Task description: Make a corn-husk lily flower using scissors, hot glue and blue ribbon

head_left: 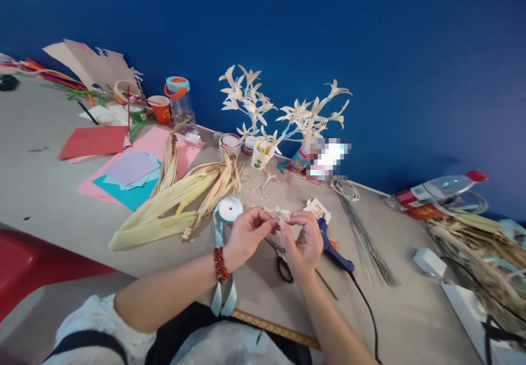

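I have a small cream-coloured flower of thin, papery petals [280, 213] pinched between thumbs and fingertips, up in front of me above the grey worktop [402, 321]. My left grip [250, 236] is narrow, closed on its left side; my right grip [304, 239] is just as narrow on the other. My fingers hide much of the flower, so I cannot tell how its base is fastened.

Petals this thin could crease or split if I press too hard or pull my two hands apart, and a slack pinch could let one slip out.

The dark blue, pistol-shaped glue gun [335, 251] lies just beside my right hand. I cannot tell whether it is hot; if it is, a careless sideways move could burn me, and a tug on its black cord [367, 304] could drag it.

Below my hands, the black-handled metal scissors [284, 269] could nick my wrist if I drop it carelessly. The shiny light-blue ribbon [218, 231] passes under my left forearm, so catching it could pull over the round white spool [230, 210].
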A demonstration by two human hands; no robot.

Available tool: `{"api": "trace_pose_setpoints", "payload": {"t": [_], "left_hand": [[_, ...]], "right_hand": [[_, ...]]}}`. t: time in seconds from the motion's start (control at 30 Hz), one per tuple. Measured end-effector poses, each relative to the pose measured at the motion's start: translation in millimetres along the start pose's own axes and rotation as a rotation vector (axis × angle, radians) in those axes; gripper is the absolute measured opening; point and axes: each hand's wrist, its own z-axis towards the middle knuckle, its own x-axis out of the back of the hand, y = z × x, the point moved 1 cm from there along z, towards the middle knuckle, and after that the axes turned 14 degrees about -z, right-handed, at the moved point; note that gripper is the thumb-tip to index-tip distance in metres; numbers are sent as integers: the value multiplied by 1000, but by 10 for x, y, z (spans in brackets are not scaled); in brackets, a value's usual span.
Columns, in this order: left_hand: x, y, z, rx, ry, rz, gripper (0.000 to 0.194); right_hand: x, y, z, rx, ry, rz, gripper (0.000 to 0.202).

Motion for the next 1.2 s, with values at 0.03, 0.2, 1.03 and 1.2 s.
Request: {"api": "trace_pose_setpoints", "payload": {"t": [0.03,0.2,1.03,1.2], "left_hand": [[1,2,-5,-9,-4,17,22],[28,-4,-37,-75,-30,148,17],[66,54,-110,-367,-92,476,6],[39,99,-134,-504,-194,535,8]], "right_hand": [[1,-5,0,-13,-13,-8,11],[5,-26,14,-63,-33,-26,17],[63,75,-69,-73,-76,113,19],[45,65,-88,-99,-58,259,17]]}}
